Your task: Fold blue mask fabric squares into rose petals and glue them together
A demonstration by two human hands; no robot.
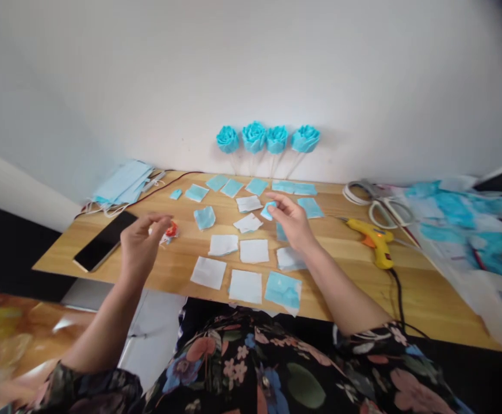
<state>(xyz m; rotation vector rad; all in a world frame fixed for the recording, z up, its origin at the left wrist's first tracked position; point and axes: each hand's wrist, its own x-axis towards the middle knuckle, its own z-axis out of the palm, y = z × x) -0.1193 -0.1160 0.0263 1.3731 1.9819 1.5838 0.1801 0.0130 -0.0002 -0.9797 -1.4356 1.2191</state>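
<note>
Between the thumb and fingers of my right hand (289,221) is a small light-blue piece (268,210), held above the middle of the table. My left hand (145,238) is raised near the phone, its thumb and fingertips pressed together; whether something thin is between them is too small to tell. Beside its fingertips lies a small red-and-white item (171,231). Several white squares (254,251) and light-blue squares (204,218) are spread over the wooden table (332,293). Four blue flowers on thin stems (254,138) lean against the wall behind them.
A black phone (104,241) and stacked blue masks (123,183) lie at the left. To the right are a yellow glue gun (375,240) with a black cord, scissors (389,211), a roll of tape (357,192) and a heap of blue scraps (462,213).
</note>
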